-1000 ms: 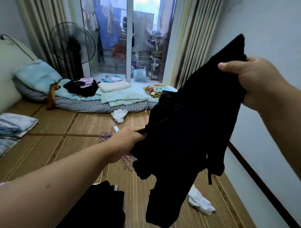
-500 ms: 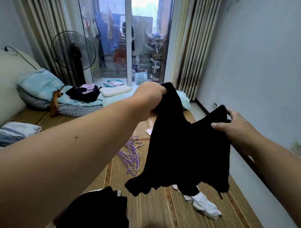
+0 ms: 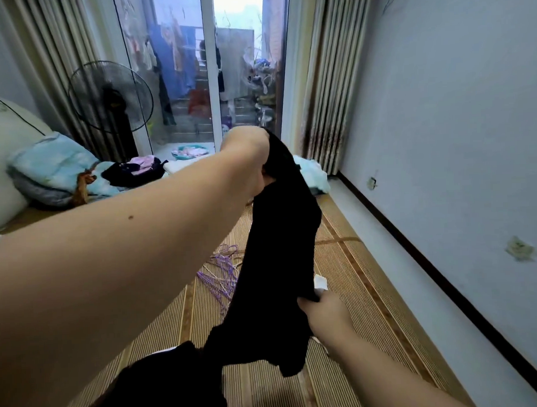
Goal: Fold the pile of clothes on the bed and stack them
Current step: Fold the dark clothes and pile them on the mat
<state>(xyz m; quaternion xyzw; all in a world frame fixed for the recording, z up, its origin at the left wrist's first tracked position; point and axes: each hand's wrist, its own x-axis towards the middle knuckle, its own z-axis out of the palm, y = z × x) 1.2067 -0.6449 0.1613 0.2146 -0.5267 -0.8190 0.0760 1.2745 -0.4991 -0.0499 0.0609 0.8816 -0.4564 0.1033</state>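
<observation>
Folding is barely begun: left grip point(image 3: 253, 161) clamps the long black cloth garment point(image 3: 278, 264) above, right grip point(image 3: 322, 311) pinches it lower, beside a dark heap point(image 3: 164, 386).

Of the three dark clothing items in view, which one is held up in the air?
The black garment gripped by the left hand at top and right hand lower down. The dark pile and far dark clothes lie down.
</observation>
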